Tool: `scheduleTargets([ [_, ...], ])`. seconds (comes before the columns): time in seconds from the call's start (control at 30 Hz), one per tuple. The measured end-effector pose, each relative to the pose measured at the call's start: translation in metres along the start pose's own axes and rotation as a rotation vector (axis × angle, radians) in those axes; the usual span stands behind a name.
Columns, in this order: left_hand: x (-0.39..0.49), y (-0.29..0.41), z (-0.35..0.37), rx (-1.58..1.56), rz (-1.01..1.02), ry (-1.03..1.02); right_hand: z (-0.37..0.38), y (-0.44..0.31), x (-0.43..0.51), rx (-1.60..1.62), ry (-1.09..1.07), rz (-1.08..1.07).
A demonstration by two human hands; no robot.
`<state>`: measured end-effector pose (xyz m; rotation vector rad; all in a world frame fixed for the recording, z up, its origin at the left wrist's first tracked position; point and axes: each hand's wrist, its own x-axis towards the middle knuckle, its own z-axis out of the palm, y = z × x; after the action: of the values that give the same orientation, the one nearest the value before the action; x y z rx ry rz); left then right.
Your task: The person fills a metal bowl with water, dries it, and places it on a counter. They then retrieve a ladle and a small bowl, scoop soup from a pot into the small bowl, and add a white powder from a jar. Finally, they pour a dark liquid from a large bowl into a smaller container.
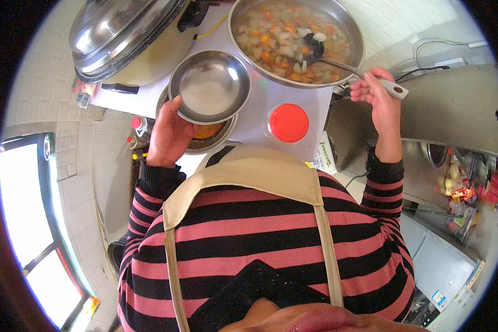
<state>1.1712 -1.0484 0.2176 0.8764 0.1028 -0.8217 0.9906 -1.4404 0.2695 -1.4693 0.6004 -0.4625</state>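
Note:
My left hand [170, 130] holds a metal bowl [209, 85] by its rim, thumb on the inner edge. No food shows inside that bowl. Below it, partly covered, stands another metal bowl [186, 145] with an orange-brown liquid [207, 131]. My right hand [377, 89] grips the pale handle of a ladle [340, 65]. The ladle's dark head rests among the food in a large metal pan [360, 50], half sunk. Diced pale and orange vegetables [269, 45] in broth fill the pan.
A clear jar with a red lid [289, 123] stands on the white tabletop [257, 97] between my arms. A large lidded electric pot [149, 54] takes up the back left. Red-capped bottles [137, 123] are beside my left wrist. A steel counter [448, 103] lies at right.

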Motion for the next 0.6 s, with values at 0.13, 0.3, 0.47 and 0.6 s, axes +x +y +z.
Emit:
scheduleTargets([
  [0.13, 0.016, 0.005, 0.009, 0.01, -0.028, -0.078, -0.011, -0.006, -0.007, -0.115, 0.017, -0.056],
  [0.3, 0.029, 0.005, 0.026, 0.034, -0.05, -0.074, -0.017, -0.004, -0.013, -0.081, 0.031, -0.14],
  [0.47, 0.034, 0.01, 0.038, 0.041, -0.082, -0.083, -0.008, 0.0, -0.02, -0.196, 0.031, -0.219],
  [0.6, 0.041, 0.013, 0.038, 0.042, -0.089, -0.132, -0.001, -0.001, -0.022, -0.229, 0.044, -0.267],
])
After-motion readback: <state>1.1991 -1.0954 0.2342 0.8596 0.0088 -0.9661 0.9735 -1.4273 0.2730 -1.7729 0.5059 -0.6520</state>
